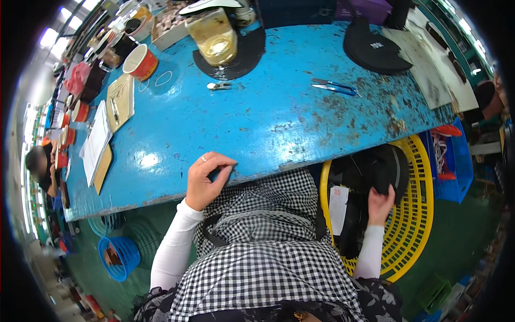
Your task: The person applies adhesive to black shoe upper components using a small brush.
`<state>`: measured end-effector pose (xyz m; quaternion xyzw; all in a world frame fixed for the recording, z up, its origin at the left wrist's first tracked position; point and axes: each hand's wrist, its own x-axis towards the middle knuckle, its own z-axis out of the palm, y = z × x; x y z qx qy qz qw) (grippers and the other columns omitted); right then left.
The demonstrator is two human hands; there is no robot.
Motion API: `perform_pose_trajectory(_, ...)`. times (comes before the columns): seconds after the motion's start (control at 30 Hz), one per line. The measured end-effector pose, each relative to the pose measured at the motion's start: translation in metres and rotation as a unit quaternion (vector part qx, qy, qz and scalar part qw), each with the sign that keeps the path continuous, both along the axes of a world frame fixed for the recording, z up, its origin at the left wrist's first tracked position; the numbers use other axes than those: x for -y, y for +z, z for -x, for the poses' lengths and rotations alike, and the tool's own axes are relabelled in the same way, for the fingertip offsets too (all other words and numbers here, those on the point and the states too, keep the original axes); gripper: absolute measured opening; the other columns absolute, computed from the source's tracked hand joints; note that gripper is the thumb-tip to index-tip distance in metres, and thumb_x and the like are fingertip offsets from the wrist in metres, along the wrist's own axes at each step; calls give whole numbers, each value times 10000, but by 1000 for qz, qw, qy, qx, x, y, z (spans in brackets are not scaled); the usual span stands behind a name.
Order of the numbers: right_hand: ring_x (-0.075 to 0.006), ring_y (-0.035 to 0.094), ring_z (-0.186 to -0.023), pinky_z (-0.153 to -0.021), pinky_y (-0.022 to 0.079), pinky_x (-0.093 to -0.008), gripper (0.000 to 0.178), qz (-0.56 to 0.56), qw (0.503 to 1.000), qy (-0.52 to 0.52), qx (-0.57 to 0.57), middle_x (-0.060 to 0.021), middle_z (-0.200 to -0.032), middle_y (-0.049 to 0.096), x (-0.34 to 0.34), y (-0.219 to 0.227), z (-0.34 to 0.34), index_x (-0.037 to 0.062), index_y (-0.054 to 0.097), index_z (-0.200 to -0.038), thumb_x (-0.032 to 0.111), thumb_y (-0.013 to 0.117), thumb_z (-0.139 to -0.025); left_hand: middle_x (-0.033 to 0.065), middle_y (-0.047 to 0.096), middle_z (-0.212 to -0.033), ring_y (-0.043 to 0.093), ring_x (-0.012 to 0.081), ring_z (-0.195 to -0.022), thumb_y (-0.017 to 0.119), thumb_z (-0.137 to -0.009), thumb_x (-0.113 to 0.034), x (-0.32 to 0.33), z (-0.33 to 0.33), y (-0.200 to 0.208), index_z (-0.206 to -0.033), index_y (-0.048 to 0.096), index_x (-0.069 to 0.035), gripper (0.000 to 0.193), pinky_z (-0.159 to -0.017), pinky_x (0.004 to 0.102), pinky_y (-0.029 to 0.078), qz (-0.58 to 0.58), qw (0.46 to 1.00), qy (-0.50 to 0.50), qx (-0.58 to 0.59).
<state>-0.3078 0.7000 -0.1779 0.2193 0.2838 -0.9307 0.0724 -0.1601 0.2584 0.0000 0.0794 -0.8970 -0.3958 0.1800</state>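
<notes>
My left hand [210, 178] rests at the front edge of the blue table [236, 115]. Its thumb and forefinger are curled close together, and nothing shows between them. On the right, my right hand [380, 205] reaches into a yellow plastic basket [424, 214] below the table edge. Its fingers close on the lower edge of a curved black piece [387, 169], partly hiding the grip. More black pieces lie in the basket beside a white printed slip [338, 210].
Blue-handled thread snips [338, 87] and a small metal clip [219, 86] lie on the table. Further back stand a glue container [219, 40], black curved pieces [370, 48] and a red paper cup [141, 62]. Papers [97, 137] lie left. A blue basket [119, 258] stands on the floor.
</notes>
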Motion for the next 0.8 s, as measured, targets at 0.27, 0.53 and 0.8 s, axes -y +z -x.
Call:
perform_pose_trajectory(0.27, -290, 413, -1284, -1069, 333, -439, 594, -119, 947, 115, -274, -97, -1369, 462, 14, 119, -59, 53, 432, -1353, 94, 577, -779, 121, 643, -1050, 616, 197, -943, 658, -870, -224, -29, 12, 11, -1193, 571, -8, 398, -850, 306, 481, -375, 887, -206, 174)
perform_pose_trajectory(0.53, -168, 494, -908, -761, 383, -327, 373, -504, 273, 219, -790, 39, -1041, 554, 168, 253, -17, 320, 695, -970, 186, 651, -625, 172, 522, -1281, 556, 244, -1128, 532, -942, -325, -29, 10, 40, -1377, 331, 28, 595, -956, 357, 467, -742, 639, -151, 132)
perform_pose_trajectory(0.8, -195, 533, -926, -819, 440, -326, 250, -396, 717, 248, -517, -88, -1036, 540, 185, 222, 6, 30, 554, -1075, 15, 596, -829, 130, 603, -1114, 620, 186, -974, 627, -844, -166, -9, -36, 48, -1239, 450, 37, 478, -842, 302, 519, -701, 707, 11, 94)
